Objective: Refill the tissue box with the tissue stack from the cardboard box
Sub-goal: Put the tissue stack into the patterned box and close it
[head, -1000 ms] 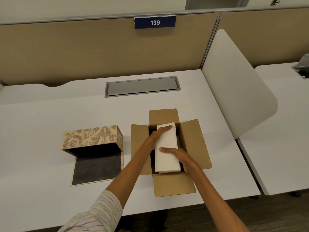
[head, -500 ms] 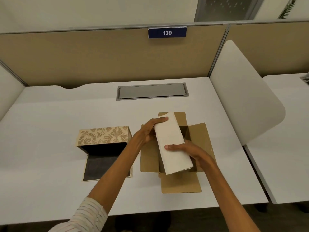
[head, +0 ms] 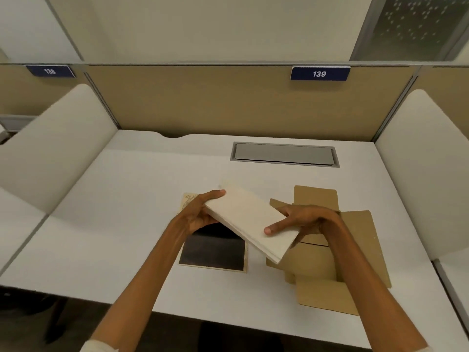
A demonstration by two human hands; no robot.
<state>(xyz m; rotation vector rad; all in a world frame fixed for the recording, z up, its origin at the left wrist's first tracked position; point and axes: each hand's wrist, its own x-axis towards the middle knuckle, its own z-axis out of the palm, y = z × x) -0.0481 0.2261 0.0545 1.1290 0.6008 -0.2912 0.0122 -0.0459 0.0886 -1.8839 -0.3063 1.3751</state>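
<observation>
The tissue box (head: 213,246), lid open, is partly hidden behind the left hand (head: 196,214). The tissue stack (head: 250,222) is held tilted above the desk (head: 114,212), gripped at both ends by the left hand and right hand (head: 304,221), between tissue box and cardboard box (head: 355,250).

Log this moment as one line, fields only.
phase: carrying | left hand: holds tissue stack | right hand: holds stack | stack: in air, tilted, between cardboard box and tissue box | tissue box: open
</observation>
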